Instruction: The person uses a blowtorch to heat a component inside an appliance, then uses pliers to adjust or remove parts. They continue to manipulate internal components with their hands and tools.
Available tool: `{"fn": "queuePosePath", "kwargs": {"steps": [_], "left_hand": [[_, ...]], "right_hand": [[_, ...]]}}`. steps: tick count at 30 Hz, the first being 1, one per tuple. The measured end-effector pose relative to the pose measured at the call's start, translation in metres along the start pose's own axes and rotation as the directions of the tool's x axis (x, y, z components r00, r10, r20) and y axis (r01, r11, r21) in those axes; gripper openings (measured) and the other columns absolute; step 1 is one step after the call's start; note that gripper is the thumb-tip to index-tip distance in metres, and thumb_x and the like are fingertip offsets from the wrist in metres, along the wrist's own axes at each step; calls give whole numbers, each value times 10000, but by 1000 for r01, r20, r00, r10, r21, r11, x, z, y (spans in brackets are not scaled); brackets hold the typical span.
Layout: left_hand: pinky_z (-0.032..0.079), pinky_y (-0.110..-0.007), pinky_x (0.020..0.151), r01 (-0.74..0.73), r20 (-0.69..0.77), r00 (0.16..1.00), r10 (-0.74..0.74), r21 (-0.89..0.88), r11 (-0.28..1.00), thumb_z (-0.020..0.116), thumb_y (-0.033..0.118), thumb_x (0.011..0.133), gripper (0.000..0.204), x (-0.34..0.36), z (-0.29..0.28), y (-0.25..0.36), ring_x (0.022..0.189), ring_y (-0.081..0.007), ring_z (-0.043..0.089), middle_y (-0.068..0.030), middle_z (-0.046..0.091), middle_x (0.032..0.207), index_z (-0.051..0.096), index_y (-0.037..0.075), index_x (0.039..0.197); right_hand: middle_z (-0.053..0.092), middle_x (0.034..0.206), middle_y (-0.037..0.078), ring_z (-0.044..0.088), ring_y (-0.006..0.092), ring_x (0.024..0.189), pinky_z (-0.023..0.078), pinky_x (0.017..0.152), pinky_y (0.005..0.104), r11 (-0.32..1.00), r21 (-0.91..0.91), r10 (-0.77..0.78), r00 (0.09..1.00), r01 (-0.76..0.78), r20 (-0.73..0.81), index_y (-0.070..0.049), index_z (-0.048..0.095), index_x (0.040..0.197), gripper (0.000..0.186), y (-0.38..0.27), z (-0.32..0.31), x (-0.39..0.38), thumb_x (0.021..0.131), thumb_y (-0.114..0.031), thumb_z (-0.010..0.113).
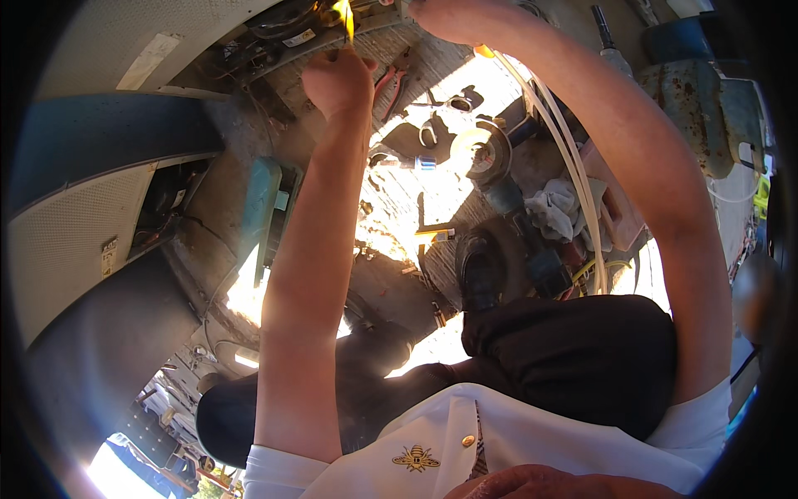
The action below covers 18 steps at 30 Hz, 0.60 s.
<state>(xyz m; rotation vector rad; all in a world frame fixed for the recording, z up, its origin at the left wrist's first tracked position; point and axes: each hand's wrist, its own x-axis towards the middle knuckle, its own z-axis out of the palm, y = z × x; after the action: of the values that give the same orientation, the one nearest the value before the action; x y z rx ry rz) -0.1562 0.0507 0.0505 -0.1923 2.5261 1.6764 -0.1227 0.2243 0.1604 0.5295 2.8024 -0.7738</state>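
My left hand [339, 81] is closed in a fist at the top of the view, below a yellow flame [345, 18]. A thin dark piece stands between the fist and the flame; what the fingers hold is hidden. My right hand [449, 18] reaches in at the top edge, its fingers curled and partly cut off, so its grip is hard to make out. Pale hoses [573, 166] run down from beneath my right wrist toward my knee. Red-handled pliers [391, 83] lie on the floor beside my left hand. Dark machinery [283, 29] sits in an appliance's open base beside the flame.
An angle grinder [484, 154] lies on the sunlit floor below my hands, near a white cloth [555, 208]. A teal case [262, 200] stands left of my left forearm. Pale appliance panels [79, 224] line the left. A rusty teal tank [694, 112] stands at the right.
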Motion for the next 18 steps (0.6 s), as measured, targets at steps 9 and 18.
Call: {"fn": "queuePosePath", "kwargs": {"steps": [9, 18], "left_hand": [[547, -355, 672, 39, 7, 999, -39, 3, 999, 614, 148, 965, 243, 2, -1, -6, 628, -190, 718, -116, 745, 657, 731, -34, 855], [548, -356, 663, 1, 18, 1000, -2, 27, 1000, 606, 166, 968, 288, 6, 2, -9, 610, -191, 711, -105, 741, 646, 735, -20, 790]], "right_hand": [[715, 1048, 364, 727, 477, 988, 596, 844, 518, 998, 41, 44, 999, -43, -14, 130, 698, 1084, 364, 0, 3, 4, 976, -199, 585], [717, 1050, 363, 727, 479, 990, 598, 831, 518, 997, 40, 61, 998, -61, -11, 138, 697, 1087, 370, 3, 4, 6, 978, -197, 584]]}}
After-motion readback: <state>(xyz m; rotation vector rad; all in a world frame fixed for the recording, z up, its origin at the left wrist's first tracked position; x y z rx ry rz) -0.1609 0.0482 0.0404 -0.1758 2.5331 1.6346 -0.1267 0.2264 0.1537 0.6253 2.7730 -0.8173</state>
